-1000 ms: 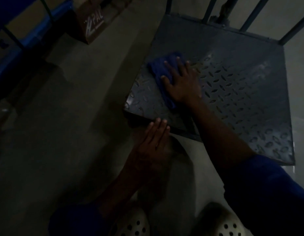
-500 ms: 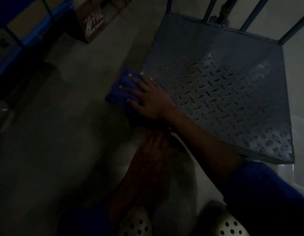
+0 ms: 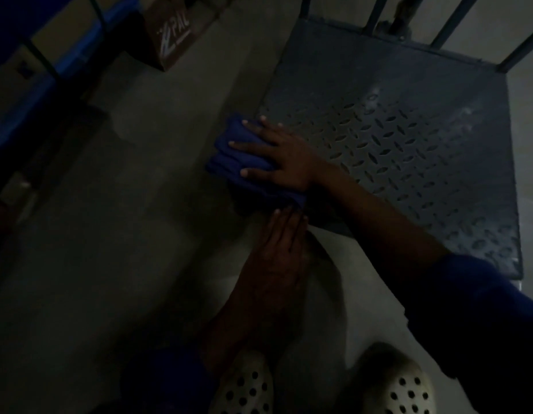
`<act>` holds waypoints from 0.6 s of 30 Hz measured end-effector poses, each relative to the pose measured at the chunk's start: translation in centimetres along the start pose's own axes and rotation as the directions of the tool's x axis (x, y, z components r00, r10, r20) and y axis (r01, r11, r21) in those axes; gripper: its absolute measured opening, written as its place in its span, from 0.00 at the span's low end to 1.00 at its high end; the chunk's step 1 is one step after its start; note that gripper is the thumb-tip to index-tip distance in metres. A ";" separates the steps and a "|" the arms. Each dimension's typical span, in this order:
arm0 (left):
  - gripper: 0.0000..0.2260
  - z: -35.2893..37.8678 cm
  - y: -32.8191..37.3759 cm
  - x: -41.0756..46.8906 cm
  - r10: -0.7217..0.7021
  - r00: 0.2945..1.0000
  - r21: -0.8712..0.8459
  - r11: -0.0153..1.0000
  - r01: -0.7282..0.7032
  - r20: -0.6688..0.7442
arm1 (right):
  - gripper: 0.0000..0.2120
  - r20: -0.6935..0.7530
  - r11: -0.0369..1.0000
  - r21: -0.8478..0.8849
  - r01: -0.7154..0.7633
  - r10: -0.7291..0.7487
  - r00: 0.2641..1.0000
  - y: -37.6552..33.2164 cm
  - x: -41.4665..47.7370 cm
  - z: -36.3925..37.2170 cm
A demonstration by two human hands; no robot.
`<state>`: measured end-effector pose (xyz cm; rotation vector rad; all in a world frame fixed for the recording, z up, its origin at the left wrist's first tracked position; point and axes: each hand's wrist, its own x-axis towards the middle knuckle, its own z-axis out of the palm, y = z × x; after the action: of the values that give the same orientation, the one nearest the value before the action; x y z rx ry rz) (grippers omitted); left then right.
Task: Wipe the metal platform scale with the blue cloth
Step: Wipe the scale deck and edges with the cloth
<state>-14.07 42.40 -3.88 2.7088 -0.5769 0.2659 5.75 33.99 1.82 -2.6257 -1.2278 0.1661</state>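
Observation:
The metal platform scale [image 3: 408,130] is a dark tread-plate deck low on the floor, filling the upper right. A folded blue cloth [image 3: 232,156] lies over its near left corner, partly hanging past the edge. My right hand [image 3: 277,156] presses flat on the cloth with fingers spread, pointing left. My left hand [image 3: 280,234] rests flat, fingers together, at the scale's front edge just below the cloth, holding nothing. The scene is very dim.
Dark metal bars [image 3: 450,22] rise behind the scale. A brown cardboard box [image 3: 172,34] with white lettering stands at upper left beside blue shelving [image 3: 35,85]. My two perforated pale shoes [image 3: 247,383] show at the bottom. Grey concrete floor [image 3: 110,234] spreads to the left.
My right hand slid the cloth from the deck's left middle down to the near left corner, overhanging the edge. The left hand stayed at the front edge.

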 end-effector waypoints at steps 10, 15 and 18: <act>0.22 -0.3 -3.4 0.1 -0.031 0.962 -0.083 0.996 0.008 -0.271 | 0.35 -0.205 0.649 0.152 -0.746 0.759 0.619 1.5 -14.9 0.1; 0.17 -0.3 -6.1 0.0 -0.071 0.941 -0.094 0.995 0.042 -0.332 | 0.30 -0.216 0.780 0.063 -0.623 0.620 0.755 -3.5 -8.7 2.3; 0.15 -0.8 -7.0 -0.1 -0.062 0.940 -0.120 0.993 0.023 -0.334 | 0.30 -0.233 0.778 0.077 -0.624 0.622 0.747 -3.2 -9.5 2.6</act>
<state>-11.26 48.76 -5.28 2.4825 -0.4176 0.6503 -3.24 29.09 0.21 -2.8479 -0.2271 -0.0562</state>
